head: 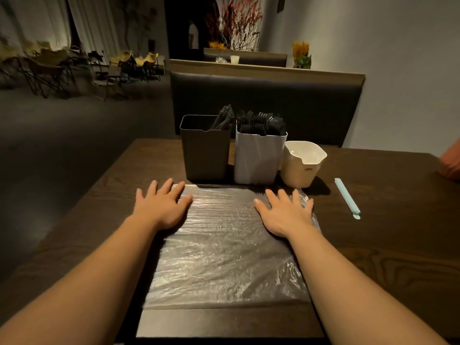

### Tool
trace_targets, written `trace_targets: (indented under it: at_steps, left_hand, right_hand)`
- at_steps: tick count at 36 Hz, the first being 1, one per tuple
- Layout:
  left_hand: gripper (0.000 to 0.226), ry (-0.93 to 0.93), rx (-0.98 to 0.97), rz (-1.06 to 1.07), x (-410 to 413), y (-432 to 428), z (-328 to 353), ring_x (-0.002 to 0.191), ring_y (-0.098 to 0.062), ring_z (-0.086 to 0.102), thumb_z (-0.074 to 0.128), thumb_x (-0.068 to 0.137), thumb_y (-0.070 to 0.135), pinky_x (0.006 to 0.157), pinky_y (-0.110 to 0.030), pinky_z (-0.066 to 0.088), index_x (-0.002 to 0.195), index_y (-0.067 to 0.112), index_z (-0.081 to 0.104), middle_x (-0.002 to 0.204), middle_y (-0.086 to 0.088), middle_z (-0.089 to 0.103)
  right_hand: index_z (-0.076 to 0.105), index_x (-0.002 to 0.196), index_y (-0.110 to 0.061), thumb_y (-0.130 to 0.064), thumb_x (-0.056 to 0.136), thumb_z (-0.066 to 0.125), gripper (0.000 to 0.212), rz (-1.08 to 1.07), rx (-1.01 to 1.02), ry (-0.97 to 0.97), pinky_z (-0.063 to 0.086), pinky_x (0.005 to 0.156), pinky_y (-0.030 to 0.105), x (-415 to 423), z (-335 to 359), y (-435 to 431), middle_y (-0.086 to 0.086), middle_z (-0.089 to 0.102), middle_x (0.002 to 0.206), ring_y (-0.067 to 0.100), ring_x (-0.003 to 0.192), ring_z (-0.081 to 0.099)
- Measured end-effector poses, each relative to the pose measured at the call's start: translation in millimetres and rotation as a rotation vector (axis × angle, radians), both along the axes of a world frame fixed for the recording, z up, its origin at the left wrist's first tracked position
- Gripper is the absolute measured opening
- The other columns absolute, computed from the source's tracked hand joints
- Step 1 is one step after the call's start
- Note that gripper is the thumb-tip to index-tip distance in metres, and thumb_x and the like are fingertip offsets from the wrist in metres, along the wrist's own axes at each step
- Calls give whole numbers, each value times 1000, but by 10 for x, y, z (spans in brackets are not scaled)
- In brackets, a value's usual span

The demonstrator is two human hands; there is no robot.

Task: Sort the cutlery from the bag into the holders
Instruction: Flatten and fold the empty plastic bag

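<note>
On the surface [398, 245], the clear bag [224, 245] lies flat. The left hand [161, 205] and right hand [286, 212], fingers spread, rest on its far corners. Just beyond the bag stand a dark holder [205, 155] and a white holder [258, 158], both containing black cutlery [261, 123].

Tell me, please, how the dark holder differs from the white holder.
The dark holder is brown-black; the white holder is white. The dark holder has few black pieces, leaning at its right side; the white holder is packed with black forks. Both stand upright, side by side.
</note>
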State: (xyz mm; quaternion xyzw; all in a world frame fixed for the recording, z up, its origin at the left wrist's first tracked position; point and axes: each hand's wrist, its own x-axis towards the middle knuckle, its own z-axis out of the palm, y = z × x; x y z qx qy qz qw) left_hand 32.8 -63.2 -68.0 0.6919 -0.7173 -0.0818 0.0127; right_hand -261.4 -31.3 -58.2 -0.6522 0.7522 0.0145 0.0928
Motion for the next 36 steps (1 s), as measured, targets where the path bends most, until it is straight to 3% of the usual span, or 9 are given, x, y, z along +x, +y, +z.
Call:
trace_targets:
  at_steps: [7,10,14,18,22,25,28,32,36]
  left_hand:
    - [71,10,16,106,328,72,27,155,-29,-5,6,95,72,119,-66,-4,159,41,3,168,9,-2]
    - [69,63,-1,110,309,64,32,155,-30,-1,8,97,70,118,-67,-1,159,39,5,169,6,3]
    - [59,216,-256,163,336,141,95,138,-35,42,22,102,58,110,-59,35,149,26,38,151,-8,48]
    - [54,163,-313,265,374,303,308,102,-35,61,22,101,58,81,-43,47,114,18,57,115,-12,67]
    - [75,43,88,373,467,423,482,117,-34,59,26,93,76,96,-42,46,113,15,67,129,-13,63]
    - [51,294,273,324,435,450,543,101,-31,65,58,92,60,91,-38,50,87,10,66,111,-15,68]
    - [26,278,321,278,371,493,621,86,-25,68,76,83,33,76,-33,54,88,8,67,95,-11,70]
    - [24,387,260,324,386,530,621,76,-26,71,75,74,16,63,-32,55,94,5,67,86,-12,72]
    - [8,897,318,406,442,536,540,54,-26,59,65,90,2,56,-34,52,91,-6,65,65,-15,61]
  right_hand:
    - [7,159,-37,-76,94,11,76,5,-6,-43,-5,117,68,-11,29,17,-2,7,168,36,154,-8]
    - [21,158,-29,-65,100,28,69,-34,-163,-301,-5,119,64,-27,96,43,1,20,166,35,154,2]
    - [55,137,-19,-41,99,53,44,-181,-480,-688,33,113,47,-189,291,95,7,54,142,28,133,46]
    - [61,105,-18,-48,93,54,34,-303,-302,-333,48,81,38,-547,518,238,4,65,101,28,95,59]
    - [59,92,-10,-64,89,58,54,-291,137,-155,51,84,37,-763,579,338,4,64,93,23,89,62]
    - [65,93,-3,-55,85,71,53,-239,200,-344,48,69,31,-744,577,354,9,67,94,20,81,62]
    - [71,83,0,-26,84,80,28,-221,185,-469,47,59,28,-650,559,386,9,69,73,18,62,62]
    - [61,69,-6,-8,90,70,23,-264,80,-630,40,54,29,-679,463,367,11,57,61,19,52,47]
    - [60,67,-8,-18,93,69,30,-230,60,-786,43,53,24,-761,440,386,3,63,58,12,49,50]
